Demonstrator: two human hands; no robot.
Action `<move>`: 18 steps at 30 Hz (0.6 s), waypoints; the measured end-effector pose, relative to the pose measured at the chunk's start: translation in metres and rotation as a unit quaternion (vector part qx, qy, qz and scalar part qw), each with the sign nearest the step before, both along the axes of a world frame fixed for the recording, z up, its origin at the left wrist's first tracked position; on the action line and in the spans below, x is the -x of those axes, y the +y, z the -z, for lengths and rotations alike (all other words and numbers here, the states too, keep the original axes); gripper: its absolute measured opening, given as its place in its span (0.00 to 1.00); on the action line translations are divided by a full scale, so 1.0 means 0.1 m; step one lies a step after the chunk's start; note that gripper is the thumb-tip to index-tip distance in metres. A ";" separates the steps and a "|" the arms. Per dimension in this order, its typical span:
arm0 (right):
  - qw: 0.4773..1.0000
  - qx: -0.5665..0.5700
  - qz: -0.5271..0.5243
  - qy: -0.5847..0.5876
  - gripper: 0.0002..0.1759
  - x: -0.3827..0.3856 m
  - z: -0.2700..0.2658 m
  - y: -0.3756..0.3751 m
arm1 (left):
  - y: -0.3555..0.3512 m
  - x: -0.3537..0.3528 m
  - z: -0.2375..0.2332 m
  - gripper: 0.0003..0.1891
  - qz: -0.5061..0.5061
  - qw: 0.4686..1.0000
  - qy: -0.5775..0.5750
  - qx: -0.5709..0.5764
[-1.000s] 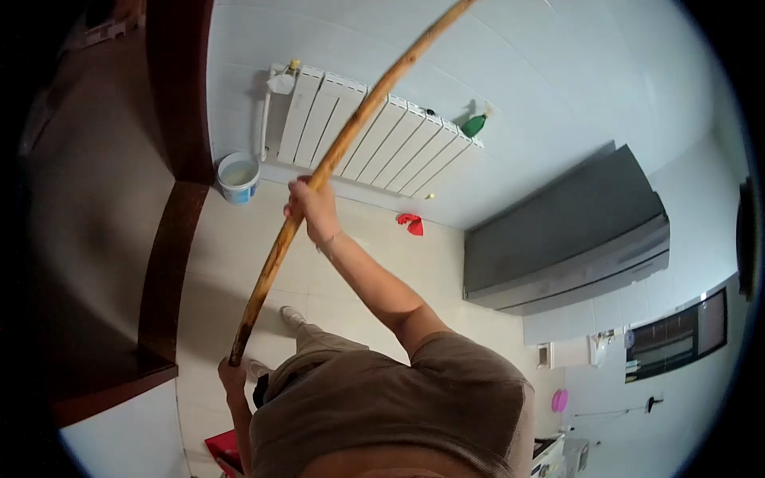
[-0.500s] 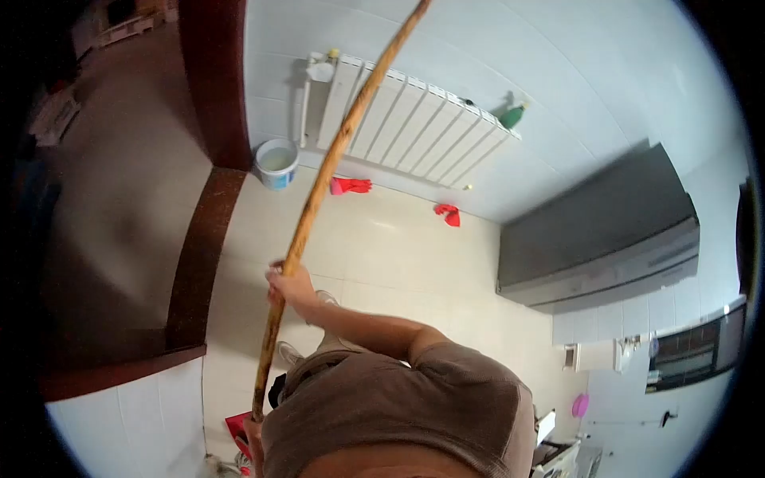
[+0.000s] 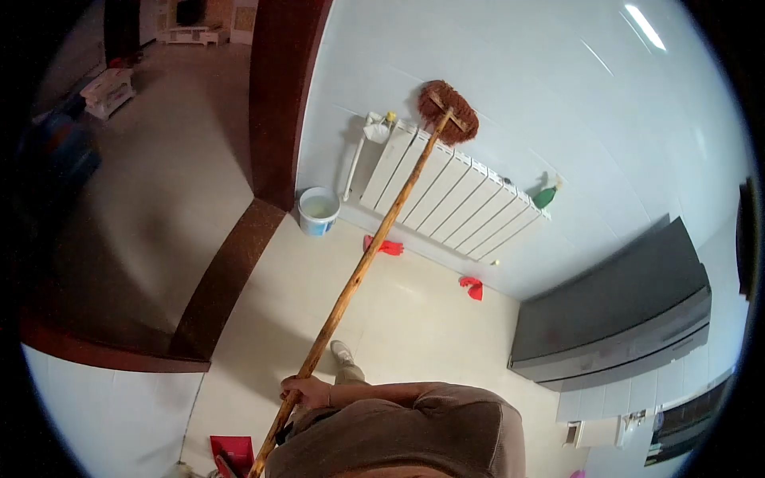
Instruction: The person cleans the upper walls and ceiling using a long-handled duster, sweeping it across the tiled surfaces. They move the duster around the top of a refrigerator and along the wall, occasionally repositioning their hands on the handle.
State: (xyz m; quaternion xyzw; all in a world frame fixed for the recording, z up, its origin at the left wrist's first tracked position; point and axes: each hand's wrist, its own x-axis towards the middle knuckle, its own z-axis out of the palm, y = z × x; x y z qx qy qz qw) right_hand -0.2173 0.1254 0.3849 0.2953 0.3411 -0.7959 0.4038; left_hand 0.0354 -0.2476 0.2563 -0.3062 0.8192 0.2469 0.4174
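Observation:
My right hand (image 3: 307, 391) is wrapped round a long wooden pole (image 3: 362, 267) near its lower part, with the arm reaching across the front of my body. The pole slants up and away to a brown bristled brush head (image 3: 448, 113), which appears against or close to the pale wall tiles above the white radiator (image 3: 454, 191). Out of the frame at the bottom left runs the pole's near end. My left hand does not show.
A white bucket (image 3: 319, 212) stands beside the dark red door frame (image 3: 279, 103). Red gloves (image 3: 386, 246) and another red item (image 3: 472, 287) lie near the wall. A green bottle (image 3: 545, 197) is by the radiator, a grey refrigerator (image 3: 613, 307) at right, a red dustpan (image 3: 231, 448) at lower left.
The view has tilted up, bringing the brush head into sight. My right hand, still round the pole, is lower and nearer my body. My left hand has gone out of view.

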 end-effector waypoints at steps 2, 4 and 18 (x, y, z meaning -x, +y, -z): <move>0.999 0.027 -0.023 0.019 0.07 0.05 0.05 0.07 | 0.08 0.06 0.08 0.12 0.004 1.000 0.006 -0.006; 0.998 -0.006 -0.019 0.059 0.06 0.11 -0.15 0.17 | 0.21 0.18 0.18 0.12 0.012 1.000 0.020 -0.015; 0.792 -0.395 0.089 0.457 0.08 2.45 -2.22 1.60 | 2.35 2.85 0.17 0.14 0.060 0.934 0.240 -0.256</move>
